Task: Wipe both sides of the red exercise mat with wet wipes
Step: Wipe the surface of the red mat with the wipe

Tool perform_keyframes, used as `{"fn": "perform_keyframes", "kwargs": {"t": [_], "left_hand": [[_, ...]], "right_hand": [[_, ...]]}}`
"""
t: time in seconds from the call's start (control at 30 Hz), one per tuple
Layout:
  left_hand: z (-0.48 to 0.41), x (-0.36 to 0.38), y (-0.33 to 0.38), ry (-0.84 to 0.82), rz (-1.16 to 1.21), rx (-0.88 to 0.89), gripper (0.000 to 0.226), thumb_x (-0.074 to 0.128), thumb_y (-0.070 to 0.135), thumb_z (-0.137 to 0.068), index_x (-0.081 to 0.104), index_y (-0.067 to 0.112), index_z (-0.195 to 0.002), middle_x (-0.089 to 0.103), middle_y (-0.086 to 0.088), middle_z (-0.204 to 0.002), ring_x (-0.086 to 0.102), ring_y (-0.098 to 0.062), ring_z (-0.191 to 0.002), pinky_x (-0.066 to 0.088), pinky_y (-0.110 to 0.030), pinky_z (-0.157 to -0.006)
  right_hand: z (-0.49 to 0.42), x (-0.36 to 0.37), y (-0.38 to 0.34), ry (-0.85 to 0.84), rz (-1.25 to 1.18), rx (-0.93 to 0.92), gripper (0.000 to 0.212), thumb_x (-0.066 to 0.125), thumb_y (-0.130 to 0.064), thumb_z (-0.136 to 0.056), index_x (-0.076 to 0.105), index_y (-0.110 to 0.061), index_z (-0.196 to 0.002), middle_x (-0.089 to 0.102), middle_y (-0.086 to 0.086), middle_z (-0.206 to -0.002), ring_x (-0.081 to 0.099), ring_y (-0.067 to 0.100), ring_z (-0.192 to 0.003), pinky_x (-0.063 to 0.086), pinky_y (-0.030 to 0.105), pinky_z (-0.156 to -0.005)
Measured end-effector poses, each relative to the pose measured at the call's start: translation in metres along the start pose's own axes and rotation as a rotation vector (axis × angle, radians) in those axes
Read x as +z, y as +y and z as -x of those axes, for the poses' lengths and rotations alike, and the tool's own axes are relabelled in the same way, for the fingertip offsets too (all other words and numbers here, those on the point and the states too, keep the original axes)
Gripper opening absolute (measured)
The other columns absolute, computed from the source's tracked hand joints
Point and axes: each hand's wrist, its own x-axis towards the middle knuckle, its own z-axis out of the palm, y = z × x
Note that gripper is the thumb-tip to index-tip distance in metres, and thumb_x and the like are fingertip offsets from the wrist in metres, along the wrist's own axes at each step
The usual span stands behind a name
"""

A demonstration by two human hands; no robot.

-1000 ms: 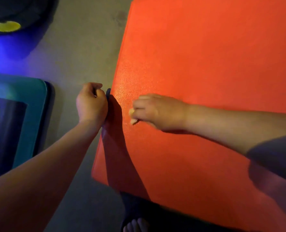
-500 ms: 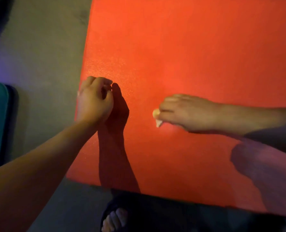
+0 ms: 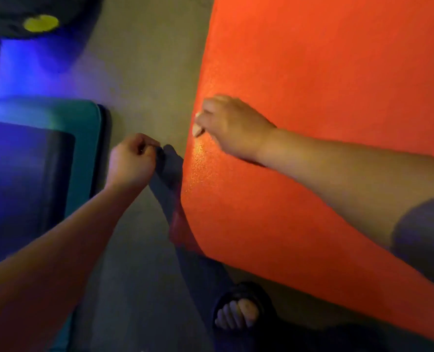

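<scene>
While the right hand [image 3: 232, 125] pinches a bunched wet wipe [image 3: 197, 129] at centre frame, on the red mat [image 3: 325, 85] filling the right, overlapping strokes seem best; left hand [image 3: 132, 161] curled, contents unclear.

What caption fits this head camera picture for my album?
Right hand presses a wipe on the red mat near its edge; left hand curled beside it.

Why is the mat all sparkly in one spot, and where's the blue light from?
Head view: light glints off the grainy red mat just below the right hand holding the wipe; a blue glow washes the floor at upper left, its source unseen; the left hand throws a dark shadow beside the mat's edge.
</scene>
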Motion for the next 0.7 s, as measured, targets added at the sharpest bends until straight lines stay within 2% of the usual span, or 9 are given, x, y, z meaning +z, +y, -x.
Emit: {"fn": "perform_keyframes", "kwargs": {"t": [0.07,0.13,0.23,0.3,0.37,0.43,0.57,0.63,0.7], "left_hand": [[0.0,0.002,-0.007,0.017,0.033,-0.037,0.025,0.049,0.025,-0.082,0.074,0.024,-0.087,0.073,0.006,-0.089,0.068,-0.016,-0.091,0.053,-0.03,-0.082],[-0.001,0.005,-0.01,0.043,0.034,-0.061,0.024,0.052,0.019,-0.088,0.075,0.021,-0.089,0.071,0.007,-0.088,0.067,-0.015,-0.091,0.05,-0.028,-0.078],[-0.002,0.009,-0.008,0.076,0.06,-0.089,0.023,0.053,0.015,-0.091,0.074,0.02,-0.087,0.068,0.008,-0.085,0.062,-0.011,-0.087,0.042,-0.023,-0.073],[-0.002,0.011,-0.002,0.088,0.074,-0.068,0.024,0.052,0.014,-0.091,0.076,0.018,-0.091,0.067,0.008,-0.086,0.061,-0.01,-0.087,0.041,-0.022,-0.074],[-0.001,0.015,0.008,0.099,0.08,-0.021,0.025,0.052,0.013,-0.091,0.077,0.016,-0.095,0.067,0.009,-0.088,0.061,-0.01,-0.088,0.041,-0.022,-0.075],[0.001,0.021,0.021,0.106,0.109,0.038,0.025,0.052,0.012,-0.088,0.076,0.016,-0.094,0.068,0.009,-0.088,0.064,-0.013,-0.088,0.045,-0.025,-0.076],[0.004,0.036,0.061,0.048,0.139,0.204,0.026,0.048,0.013,-0.084,0.073,0.021,-0.087,0.068,0.011,-0.084,0.065,-0.013,-0.086,0.048,-0.026,-0.077],[0.007,0.05,0.084,0.028,0.121,0.291,0.024,0.049,0.012,-0.085,0.072,0.017,-0.09,0.07,0.004,-0.093,0.064,-0.015,-0.09,0.044,-0.023,-0.078],[0.01,0.064,0.107,0.018,0.096,0.355,0.024,0.048,0.015,-0.085,0.072,0.014,-0.092,0.069,-0.003,-0.096,0.062,-0.02,-0.093,0.043,-0.027,-0.079]], "right_hand": [[-0.018,0.005,0.007,0.042,0.005,0.166,0.02,0.06,-0.006,-0.087,0.075,-0.017,-0.095,0.059,0.013,-0.09,0.061,0.039,-0.089,0.054,0.045,-0.075],[-0.017,0.014,-0.008,0.005,-0.009,0.171,0.026,0.047,-0.016,-0.093,0.072,-0.008,-0.093,0.058,0.016,-0.089,0.06,0.04,-0.087,0.053,0.049,-0.072],[0.028,0.014,-0.05,-0.243,-0.105,-0.181,0.046,0.029,-0.025,-0.096,0.07,-0.005,-0.096,0.061,0.013,-0.09,0.059,0.036,-0.085,0.053,0.047,-0.072],[0.063,0.0,-0.061,-0.384,-0.147,-0.351,0.045,0.028,-0.026,-0.097,0.07,-0.011,-0.102,0.063,0.006,-0.095,0.06,0.029,-0.089,0.051,0.04,-0.079],[0.07,-0.014,-0.04,-0.367,-0.108,-0.388,0.034,0.037,-0.022,-0.096,0.07,-0.019,-0.104,0.061,0.0,-0.097,0.058,0.023,-0.091,0.044,0.035,-0.082],[0.061,-0.022,0.001,-0.278,-0.035,-0.284,0.028,0.045,-0.014,-0.093,0.069,-0.02,-0.106,0.06,0.003,-0.097,0.057,0.027,-0.092,0.045,0.039,-0.081],[0.054,-0.058,0.096,0.014,0.167,0.107,0.027,0.046,-0.014,-0.093,0.07,-0.015,-0.105,0.058,0.016,-0.092,0.058,0.038,-0.09,0.049,0.045,-0.079],[0.072,-0.075,0.118,0.062,0.181,0.272,0.022,0.05,-0.012,-0.094,0.07,-0.014,-0.105,0.059,0.018,-0.093,0.059,0.04,-0.091,0.047,0.044,-0.082],[0.098,-0.083,0.112,0.01,0.144,0.235,0.02,0.052,-0.008,-0.095,0.068,-0.013,-0.107,0.061,0.015,-0.098,0.058,0.038,-0.09,0.045,0.043,-0.082]]}}
